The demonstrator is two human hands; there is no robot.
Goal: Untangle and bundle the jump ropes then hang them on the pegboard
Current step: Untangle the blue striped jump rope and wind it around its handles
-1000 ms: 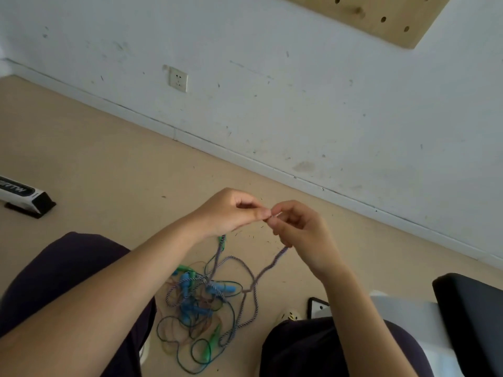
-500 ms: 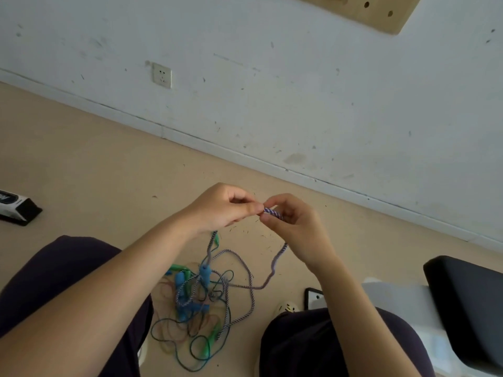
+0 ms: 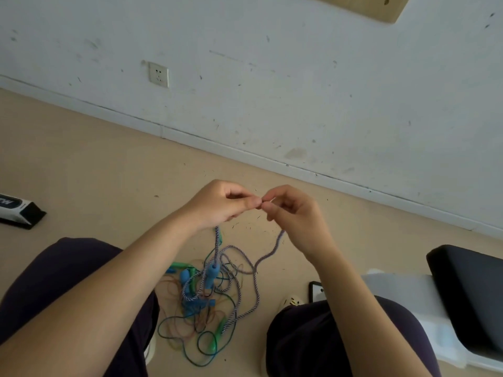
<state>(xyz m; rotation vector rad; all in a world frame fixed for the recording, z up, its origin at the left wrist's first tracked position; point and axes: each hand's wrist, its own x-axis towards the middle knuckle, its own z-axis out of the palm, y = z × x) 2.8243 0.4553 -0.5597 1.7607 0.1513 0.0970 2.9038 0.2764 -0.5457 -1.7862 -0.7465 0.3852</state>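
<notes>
Raised since half a second ago, a blue handle (image 3: 211,276) is hung off the floor (image 3: 81,172) below the left hand (image 3: 217,204). Striped rope (image 3: 255,265) is seemingly pinched by both hands, the right hand (image 3: 294,213) alongside, above the tangle (image 3: 201,317).

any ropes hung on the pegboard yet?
No: the visible corner of the pegboard is bare, and the jump ropes lie tangled on the floor.
</notes>
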